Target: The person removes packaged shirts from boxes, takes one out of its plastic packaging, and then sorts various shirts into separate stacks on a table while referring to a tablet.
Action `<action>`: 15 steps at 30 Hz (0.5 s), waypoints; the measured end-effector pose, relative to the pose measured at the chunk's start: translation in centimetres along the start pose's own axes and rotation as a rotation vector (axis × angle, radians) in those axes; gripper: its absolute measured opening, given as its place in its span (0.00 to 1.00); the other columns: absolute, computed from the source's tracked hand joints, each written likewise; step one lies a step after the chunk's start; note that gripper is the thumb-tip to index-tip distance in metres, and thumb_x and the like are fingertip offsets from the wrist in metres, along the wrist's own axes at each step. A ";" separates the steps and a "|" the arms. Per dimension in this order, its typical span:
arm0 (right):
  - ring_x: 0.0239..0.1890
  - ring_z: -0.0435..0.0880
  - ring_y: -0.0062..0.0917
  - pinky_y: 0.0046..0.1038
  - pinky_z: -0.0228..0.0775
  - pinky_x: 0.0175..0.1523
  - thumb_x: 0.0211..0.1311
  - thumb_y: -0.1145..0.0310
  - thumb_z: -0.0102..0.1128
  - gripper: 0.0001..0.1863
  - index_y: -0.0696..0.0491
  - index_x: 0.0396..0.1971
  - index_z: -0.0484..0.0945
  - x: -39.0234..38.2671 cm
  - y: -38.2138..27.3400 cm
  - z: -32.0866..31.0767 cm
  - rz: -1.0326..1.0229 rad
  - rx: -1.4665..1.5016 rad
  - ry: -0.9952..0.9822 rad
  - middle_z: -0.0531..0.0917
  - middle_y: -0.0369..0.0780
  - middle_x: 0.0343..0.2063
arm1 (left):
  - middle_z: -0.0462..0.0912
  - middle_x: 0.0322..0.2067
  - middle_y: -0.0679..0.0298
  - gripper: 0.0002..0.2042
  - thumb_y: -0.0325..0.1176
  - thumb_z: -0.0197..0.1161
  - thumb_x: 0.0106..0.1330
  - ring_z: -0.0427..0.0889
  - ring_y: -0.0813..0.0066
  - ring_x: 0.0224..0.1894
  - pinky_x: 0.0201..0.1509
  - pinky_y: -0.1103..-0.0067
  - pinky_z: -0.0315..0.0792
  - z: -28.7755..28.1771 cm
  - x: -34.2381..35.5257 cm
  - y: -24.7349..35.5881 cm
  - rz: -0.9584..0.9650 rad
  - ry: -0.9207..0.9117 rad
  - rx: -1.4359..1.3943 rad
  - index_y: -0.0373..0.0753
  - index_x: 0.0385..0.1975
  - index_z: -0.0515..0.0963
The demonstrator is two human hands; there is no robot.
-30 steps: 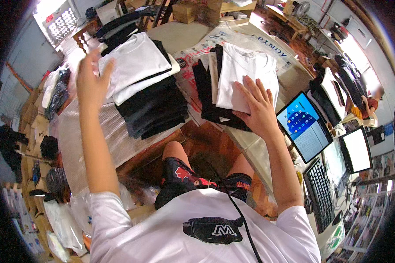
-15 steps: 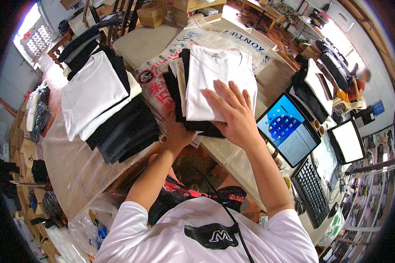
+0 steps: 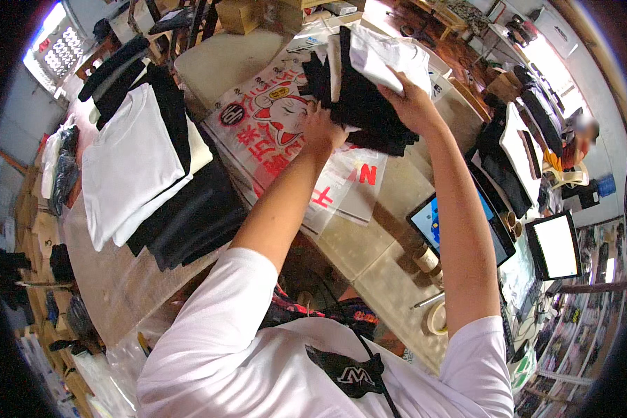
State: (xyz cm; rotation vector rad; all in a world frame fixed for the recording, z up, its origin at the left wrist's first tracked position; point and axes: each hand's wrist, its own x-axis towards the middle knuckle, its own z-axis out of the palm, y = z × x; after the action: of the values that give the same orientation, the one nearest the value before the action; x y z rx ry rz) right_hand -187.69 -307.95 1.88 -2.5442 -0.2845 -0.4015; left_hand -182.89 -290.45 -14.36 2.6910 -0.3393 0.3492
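Both my hands hold a stack of folded shirts (image 3: 366,101) over the far part of the table, with a white shirt (image 3: 380,56) on top and black and cream ones below. My left hand (image 3: 324,129) grips the stack's near left side, its fingertips partly hidden. My right hand (image 3: 412,104) is closed on the right side, fingers over the white shirt and thumb out of sight. The stack is tilted. Below it lie clear plastic bags with red print (image 3: 279,132). To the left, another pile has a white shirt (image 3: 129,164) on top and black garments (image 3: 202,216) beneath.
At the right are a tablet (image 3: 425,219), partly behind my right forearm, a lit screen (image 3: 554,244) and a roll of tape (image 3: 437,317). More folded garments (image 3: 512,150) lie beyond. Cardboard boxes (image 3: 240,15) stand at the back. A person (image 3: 575,146) sits at far right.
The stack has moved away from me and slightly right, tilting in my hands. My right hand has shifted from flat on top to its right side. The printed bags beneath are now uncovered.
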 end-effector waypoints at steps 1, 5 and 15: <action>0.47 0.79 0.43 0.35 0.68 0.51 0.61 0.53 0.57 0.27 0.52 0.57 0.70 0.8 -0.8 0.1 0.008 0.015 0.029 0.76 0.54 0.49 | 0.68 0.58 0.50 0.34 0.61 0.61 0.49 0.60 0.51 0.64 0.64 0.54 0.55 0.3 1.1 -0.4 -0.048 0.011 0.031 0.50 0.56 0.72; 0.42 0.82 0.42 0.35 0.70 0.48 0.60 0.56 0.60 0.26 0.52 0.55 0.71 -0.1 -3.8 -0.9 0.081 0.113 0.067 0.81 0.52 0.41 | 0.70 0.57 0.51 0.34 0.56 0.61 0.52 0.65 0.55 0.62 0.64 0.61 0.59 -2.2 2.6 -2.5 0.211 -0.231 -0.158 0.43 0.56 0.71; 0.63 0.64 0.43 0.45 0.56 0.64 0.50 0.59 0.66 0.34 0.46 0.60 0.67 -15.5 -11.4 13.2 -0.270 -0.302 -0.280 0.66 0.43 0.62 | 0.72 0.56 0.58 0.28 0.36 0.56 0.62 0.72 0.64 0.56 0.61 0.71 0.64 -10.4 -13.2 -9.1 -0.509 -0.131 -1.733 0.38 0.63 0.61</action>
State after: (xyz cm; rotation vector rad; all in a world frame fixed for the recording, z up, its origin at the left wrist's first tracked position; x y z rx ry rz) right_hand -202.41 -293.18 -8.55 -2.8693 -0.7264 -0.1953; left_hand -194.68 -275.59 -12.17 0.9965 0.0676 -0.2378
